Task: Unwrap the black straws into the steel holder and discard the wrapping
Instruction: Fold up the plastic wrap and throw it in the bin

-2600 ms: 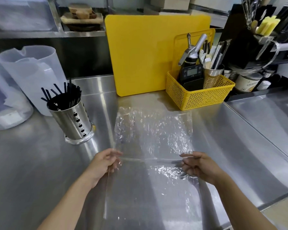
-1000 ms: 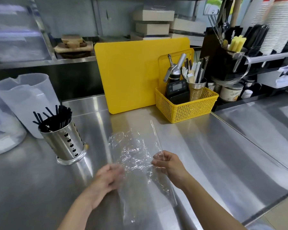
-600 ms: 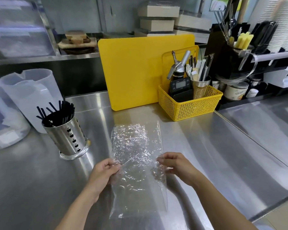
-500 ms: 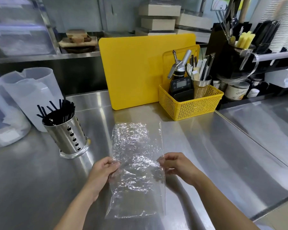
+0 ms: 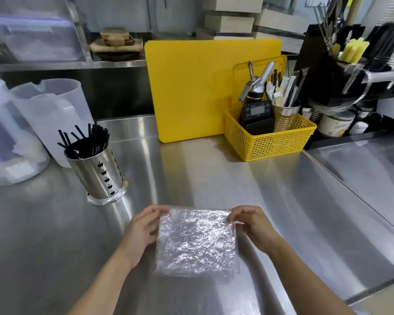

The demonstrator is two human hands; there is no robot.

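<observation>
A crinkled clear plastic wrapping (image 5: 197, 243), folded into a roughly square sheet, lies on the steel counter (image 5: 271, 201) near its front edge. My left hand (image 5: 143, 226) pinches the wrapping's top left corner. My right hand (image 5: 250, 220) pinches the top right corner. To the left stands the perforated steel holder (image 5: 98, 176), upright, with several black straws (image 5: 84, 142) sticking out of its top.
Translucent plastic jugs (image 5: 52, 110) stand behind the holder at the far left. A yellow cutting board (image 5: 191, 87) leans at the back. Beside it sits a yellow basket (image 5: 273, 139) with a timer and utensils. A seam separates this counter from another steel surface (image 5: 373, 169) on the right.
The long wrapping sheet has been folded in half toward me into a shorter square. Both hands now hold its far corners instead of its middle edges.
</observation>
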